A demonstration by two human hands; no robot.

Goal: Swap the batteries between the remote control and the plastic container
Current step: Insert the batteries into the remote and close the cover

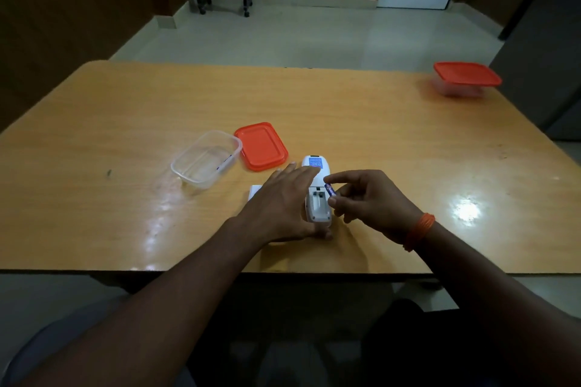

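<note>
Now, left hand (pixel 283 198): I'm pressing straight fingers on the white plastic remote control (pixel 323 217).
Remote: lying face down, long axis running away from me.
Right hand (pixel 371 195): I'm pinching the small blue cylindrical battery (pixel 330 190) over the open compartment (pixel 317 202), roughly lengthwise.

Remote (pixel 314 166) lies on the worktop (pixel 125 104), middle, near the front edge, back up, battery bay (pixel 319 203) at my end. My left grip (pixel 283 201) rests on its left side, fingers flat across it. My right grip (pixel 371 198) is just right of it, pinching a battery (pixel 330 190) over the bay's right edge. Small cover (pixel 255 192) just left of remote, partly under my left grip. Open container (pixel 206 159) left and behind remote, with a second battery (pixel 227 162) in it against its right wall. Loose lid (pixel 261 146) flat between open container and remote. Lidded container (pixel 465 80) well apart, far right corner.
</note>
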